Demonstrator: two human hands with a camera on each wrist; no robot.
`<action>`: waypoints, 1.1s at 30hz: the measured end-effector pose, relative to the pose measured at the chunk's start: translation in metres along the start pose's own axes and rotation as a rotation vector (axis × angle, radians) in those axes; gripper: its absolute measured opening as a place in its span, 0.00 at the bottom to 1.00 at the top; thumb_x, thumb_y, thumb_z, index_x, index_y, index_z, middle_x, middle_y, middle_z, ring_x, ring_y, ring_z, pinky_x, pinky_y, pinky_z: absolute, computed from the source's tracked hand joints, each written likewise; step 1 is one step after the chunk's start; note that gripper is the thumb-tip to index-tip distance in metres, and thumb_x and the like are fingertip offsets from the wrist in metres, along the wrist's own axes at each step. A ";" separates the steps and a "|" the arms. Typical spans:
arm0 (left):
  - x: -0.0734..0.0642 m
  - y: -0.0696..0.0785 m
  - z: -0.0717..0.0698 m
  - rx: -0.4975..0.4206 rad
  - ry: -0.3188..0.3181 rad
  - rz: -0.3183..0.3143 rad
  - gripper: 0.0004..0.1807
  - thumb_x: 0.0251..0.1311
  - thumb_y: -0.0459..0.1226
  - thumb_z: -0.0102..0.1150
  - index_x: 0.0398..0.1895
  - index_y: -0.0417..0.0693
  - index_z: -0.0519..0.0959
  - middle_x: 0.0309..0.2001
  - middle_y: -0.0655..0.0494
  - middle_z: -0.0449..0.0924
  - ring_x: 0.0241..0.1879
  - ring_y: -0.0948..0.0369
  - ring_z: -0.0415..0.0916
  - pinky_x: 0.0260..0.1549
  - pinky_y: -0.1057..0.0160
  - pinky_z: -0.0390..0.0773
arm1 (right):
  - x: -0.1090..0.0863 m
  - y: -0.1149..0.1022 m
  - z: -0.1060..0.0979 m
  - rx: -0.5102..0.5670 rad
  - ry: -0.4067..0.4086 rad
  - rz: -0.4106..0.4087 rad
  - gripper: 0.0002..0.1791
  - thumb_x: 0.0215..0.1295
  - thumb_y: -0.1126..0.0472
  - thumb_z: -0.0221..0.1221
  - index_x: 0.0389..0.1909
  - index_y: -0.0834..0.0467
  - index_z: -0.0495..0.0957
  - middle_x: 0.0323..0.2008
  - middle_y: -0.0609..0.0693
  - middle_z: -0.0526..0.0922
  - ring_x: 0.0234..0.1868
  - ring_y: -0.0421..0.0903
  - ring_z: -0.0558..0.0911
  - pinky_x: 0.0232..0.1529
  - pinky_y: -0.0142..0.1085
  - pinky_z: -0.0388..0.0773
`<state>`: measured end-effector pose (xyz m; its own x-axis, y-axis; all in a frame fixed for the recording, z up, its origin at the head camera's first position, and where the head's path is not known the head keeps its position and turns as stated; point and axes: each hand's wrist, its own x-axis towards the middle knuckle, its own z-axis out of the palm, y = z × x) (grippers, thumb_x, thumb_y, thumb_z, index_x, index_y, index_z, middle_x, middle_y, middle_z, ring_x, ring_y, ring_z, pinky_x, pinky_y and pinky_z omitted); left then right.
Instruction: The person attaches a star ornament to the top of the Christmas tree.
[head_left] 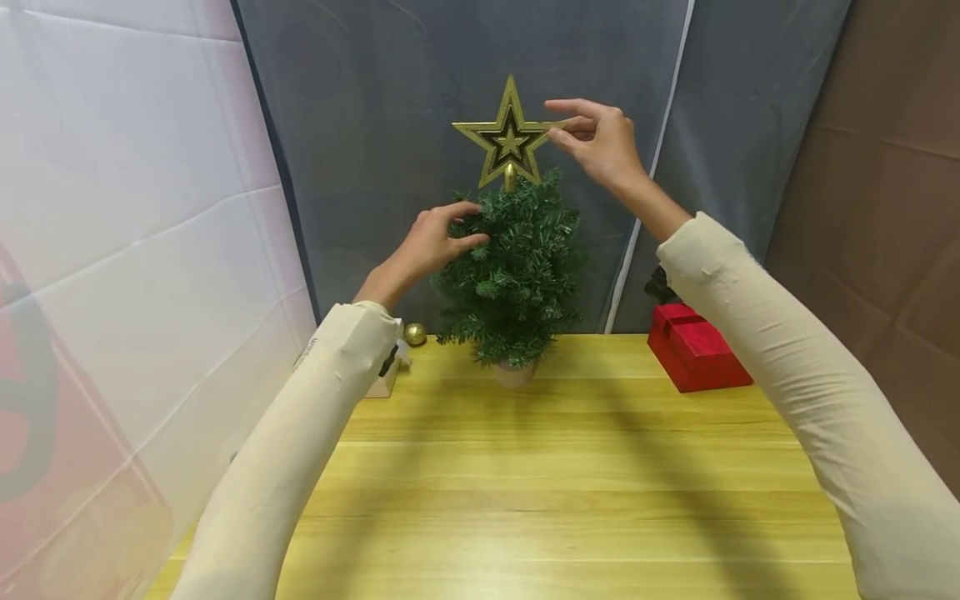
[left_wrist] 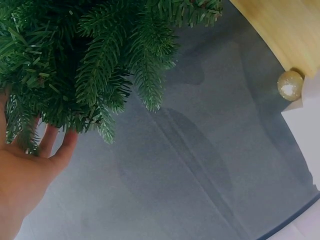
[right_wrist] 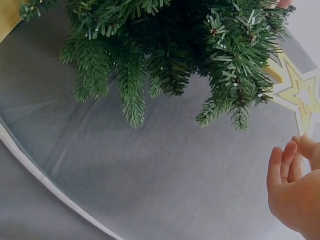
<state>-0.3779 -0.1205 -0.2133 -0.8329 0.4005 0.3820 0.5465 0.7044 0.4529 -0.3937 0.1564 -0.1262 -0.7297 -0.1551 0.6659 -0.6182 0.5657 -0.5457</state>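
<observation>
A small artificial Christmas tree [head_left: 517, 258] stands upright in a pale pot [head_left: 515, 375] on the wooden table. At its top sits a gold star topper [head_left: 510, 137], its socket down against the uppermost branches. My right hand [head_left: 600, 142] pinches the star's right point between thumb and fingers, also seen with the star [right_wrist: 300, 95] in the right wrist view. My left hand [head_left: 435, 237] holds the upper left branches, thumb in front. In the left wrist view its fingers [left_wrist: 62, 152] curve round the branch tips; some fingertips are hidden by needles.
A red box [head_left: 697, 350] stands at the back right, with a dark object [head_left: 660, 287] behind it. A gold bauble [head_left: 415, 334] and a white box [head_left: 384, 383] lie at the back left, partly behind my left sleeve. A grey curtain [head_left: 375, 125] hangs behind the tree.
</observation>
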 end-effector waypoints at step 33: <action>-0.004 -0.014 -0.002 0.002 0.164 0.104 0.27 0.69 0.44 0.69 0.68 0.46 0.79 0.68 0.46 0.76 0.69 0.47 0.71 0.68 0.45 0.71 | -0.056 0.048 -0.016 0.027 -0.050 -0.035 0.19 0.72 0.58 0.66 0.62 0.54 0.83 0.53 0.53 0.88 0.50 0.41 0.88 0.53 0.33 0.83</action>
<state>-0.3821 -0.1333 -0.2198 -0.7460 0.3704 0.5534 0.6288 0.6655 0.4022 -0.3780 0.2051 -0.1813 -0.7206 -0.2151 0.6592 -0.6509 0.5374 -0.5362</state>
